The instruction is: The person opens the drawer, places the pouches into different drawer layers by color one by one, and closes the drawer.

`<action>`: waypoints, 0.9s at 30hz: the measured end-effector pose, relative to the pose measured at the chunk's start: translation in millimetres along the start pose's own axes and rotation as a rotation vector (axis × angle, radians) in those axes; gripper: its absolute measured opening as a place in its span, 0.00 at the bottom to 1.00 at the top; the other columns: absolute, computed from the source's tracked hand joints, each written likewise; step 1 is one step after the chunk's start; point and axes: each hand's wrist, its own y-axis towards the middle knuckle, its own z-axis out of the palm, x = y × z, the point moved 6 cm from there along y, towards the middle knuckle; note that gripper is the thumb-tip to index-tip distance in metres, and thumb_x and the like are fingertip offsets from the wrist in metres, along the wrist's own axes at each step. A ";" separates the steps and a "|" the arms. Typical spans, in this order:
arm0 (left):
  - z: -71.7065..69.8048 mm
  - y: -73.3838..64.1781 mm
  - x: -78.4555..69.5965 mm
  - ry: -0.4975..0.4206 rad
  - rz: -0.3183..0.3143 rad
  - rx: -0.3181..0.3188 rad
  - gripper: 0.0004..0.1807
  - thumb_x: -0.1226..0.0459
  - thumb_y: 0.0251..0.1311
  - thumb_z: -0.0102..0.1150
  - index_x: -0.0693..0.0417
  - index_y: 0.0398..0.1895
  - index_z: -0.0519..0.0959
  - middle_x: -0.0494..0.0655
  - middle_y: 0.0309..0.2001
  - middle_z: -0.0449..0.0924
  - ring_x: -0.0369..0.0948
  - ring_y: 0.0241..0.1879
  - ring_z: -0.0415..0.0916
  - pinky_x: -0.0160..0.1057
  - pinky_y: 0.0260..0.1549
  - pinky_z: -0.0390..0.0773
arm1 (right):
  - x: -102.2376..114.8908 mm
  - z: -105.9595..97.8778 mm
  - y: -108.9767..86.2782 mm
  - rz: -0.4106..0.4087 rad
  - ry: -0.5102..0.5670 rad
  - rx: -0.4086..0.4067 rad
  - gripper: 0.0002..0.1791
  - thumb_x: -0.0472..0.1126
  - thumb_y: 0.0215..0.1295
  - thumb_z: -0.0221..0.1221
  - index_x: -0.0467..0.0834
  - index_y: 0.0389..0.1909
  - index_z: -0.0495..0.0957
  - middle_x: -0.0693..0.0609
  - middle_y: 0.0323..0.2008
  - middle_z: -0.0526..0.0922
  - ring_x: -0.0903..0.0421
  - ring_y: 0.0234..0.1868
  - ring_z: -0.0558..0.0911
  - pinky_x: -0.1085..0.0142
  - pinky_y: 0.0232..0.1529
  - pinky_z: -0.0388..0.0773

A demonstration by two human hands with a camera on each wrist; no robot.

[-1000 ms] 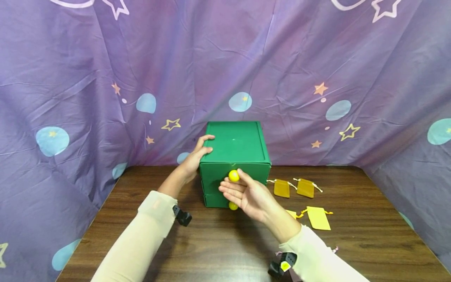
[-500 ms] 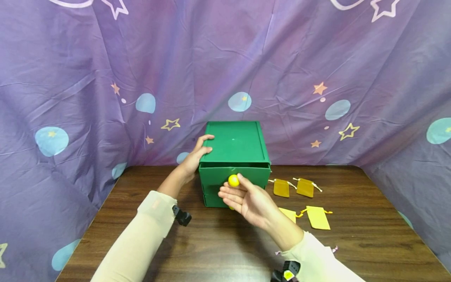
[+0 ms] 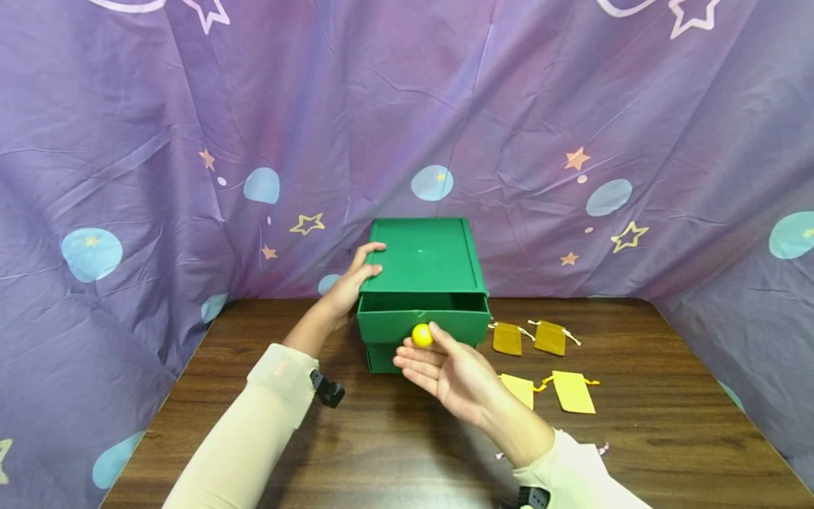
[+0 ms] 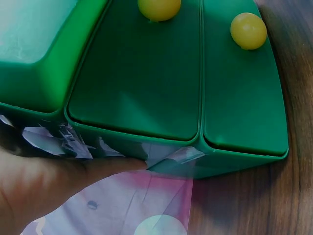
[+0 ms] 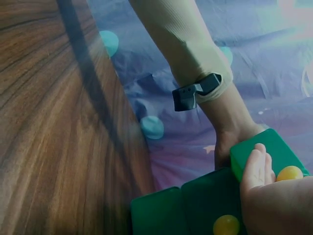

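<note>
A green drawer cabinet (image 3: 420,254) stands on the table, its top drawer (image 3: 381,325) pulled partway out. The stretch of interior visible from above is dark. My right hand (image 3: 454,375) pinches the top drawer's yellow knob (image 3: 422,335) between thumb and fingers, palm turned up. On the cabinet's left side rests my left hand (image 3: 346,290), with fingertips over the top edge. In the left wrist view, its thumb (image 4: 112,166) lies straight along the taped side. Below the pulled drawer are a middle drawer (image 4: 137,83) and a bottom drawer (image 4: 239,98), both pushed in, each with a yellow knob.
Right of the cabinet lie two mustard pouches (image 3: 507,339) with white cords. Nearer are two yellow pouches (image 3: 574,392), one partly hidden behind my right forearm. Pinkish cord ends (image 3: 603,449) show beside my right sleeve. A purple patterned curtain (image 3: 305,106) hangs behind the table.
The top drawer has slid from closed to partway out toward me, with my right hand moving along on its knob. My left hand has stayed on the cabinet's side.
</note>
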 end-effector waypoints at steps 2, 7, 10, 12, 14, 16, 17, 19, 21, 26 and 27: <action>-0.4 0.7 0.6 0.000 0.001 0.001 0.29 0.62 0.76 0.37 0.49 0.78 0.51 0.62 0.69 0.58 0.48 0.58 0.67 0.39 0.56 0.70 | -0.7 0.5 -1.4 0.001 -0.003 0.004 0.25 0.55 0.81 0.48 0.36 0.53 0.79 0.40 0.50 0.87 0.48 0.53 0.86 0.58 0.60 0.79; -1.5 1.8 0.5 0.021 0.013 -0.002 0.29 0.63 0.75 0.38 0.50 0.78 0.52 0.61 0.71 0.55 0.49 0.61 0.64 0.40 0.59 0.66 | -2.6 0.6 -5.5 0.006 -0.013 0.009 0.25 0.55 0.81 0.50 0.35 0.54 0.78 0.40 0.50 0.87 0.48 0.54 0.86 0.58 0.61 0.78; -1.4 1.4 -0.6 0.036 0.021 0.000 0.29 0.63 0.75 0.38 0.51 0.78 0.52 0.62 0.72 0.55 0.50 0.62 0.63 0.41 0.61 0.64 | -3.4 1.0 -8.4 0.007 -0.014 0.015 0.25 0.54 0.80 0.50 0.35 0.54 0.78 0.38 0.52 0.86 0.48 0.54 0.86 0.58 0.61 0.78; -1.2 1.0 -1.0 0.044 0.020 0.000 0.29 0.62 0.75 0.38 0.51 0.78 0.52 0.61 0.72 0.55 0.50 0.63 0.63 0.43 0.63 0.63 | -4.0 1.3 -10.0 0.008 -0.015 0.017 0.25 0.54 0.80 0.50 0.35 0.54 0.78 0.37 0.53 0.85 0.47 0.54 0.86 0.57 0.62 0.78; -1.0 1.1 -1.0 0.053 0.016 -0.001 0.29 0.62 0.75 0.38 0.50 0.78 0.52 0.61 0.73 0.54 0.51 0.64 0.62 0.45 0.65 0.62 | -4.5 1.7 -11.8 0.009 -0.015 0.019 0.25 0.54 0.80 0.50 0.35 0.54 0.78 0.36 0.54 0.85 0.47 0.54 0.86 0.57 0.62 0.78; -1.3 1.4 -1.0 0.076 0.015 -0.005 0.29 0.61 0.75 0.38 0.50 0.78 0.52 0.60 0.74 0.52 0.52 0.67 0.59 0.48 0.69 0.59 | -5.2 2.0 -13.7 0.011 -0.014 0.020 0.25 0.54 0.80 0.50 0.35 0.54 0.78 0.37 0.54 0.85 0.47 0.55 0.85 0.57 0.62 0.77; -1.4 1.6 -1.0 0.090 0.017 -0.007 0.29 0.61 0.74 0.39 0.50 0.78 0.53 0.59 0.76 0.50 0.52 0.69 0.56 0.49 0.70 0.56 | -5.6 2.2 -14.7 0.012 -0.015 0.020 0.25 0.54 0.80 0.51 0.35 0.54 0.78 0.37 0.54 0.85 0.47 0.55 0.85 0.56 0.62 0.77; -1.6 2.0 -1.2 0.112 0.021 -0.009 0.30 0.61 0.74 0.39 0.50 0.78 0.53 0.58 0.77 0.47 0.53 0.72 0.52 0.52 0.72 0.52 | -6.4 2.3 -16.6 0.013 -0.018 0.019 0.25 0.54 0.80 0.50 0.35 0.54 0.78 0.37 0.53 0.85 0.47 0.55 0.85 0.56 0.63 0.77; -2.2 2.2 -1.4 0.134 0.024 -0.014 0.30 0.61 0.74 0.39 0.50 0.78 0.54 0.57 0.79 0.45 0.53 0.74 0.47 0.54 0.74 0.47 | -7.3 2.9 -18.5 0.015 -0.022 0.022 0.25 0.54 0.80 0.50 0.35 0.54 0.78 0.38 0.53 0.86 0.48 0.55 0.85 0.56 0.63 0.76; -3.0 2.7 -1.8 0.139 0.022 -0.020 0.29 0.61 0.74 0.40 0.50 0.77 0.54 0.57 0.79 0.42 0.54 0.75 0.45 0.55 0.74 0.46 | -9.7 4.8 -22.5 0.020 -0.024 0.033 0.25 0.54 0.80 0.50 0.35 0.54 0.78 0.39 0.52 0.86 0.48 0.55 0.85 0.57 0.62 0.77; -2.9 2.7 -2.0 0.138 0.022 -0.018 0.30 0.61 0.74 0.40 0.50 0.78 0.54 0.57 0.79 0.42 0.54 0.75 0.45 0.55 0.74 0.47 | -10.3 5.0 -23.1 0.021 -0.021 0.033 0.25 0.54 0.80 0.50 0.35 0.54 0.78 0.39 0.52 0.86 0.48 0.55 0.86 0.57 0.62 0.77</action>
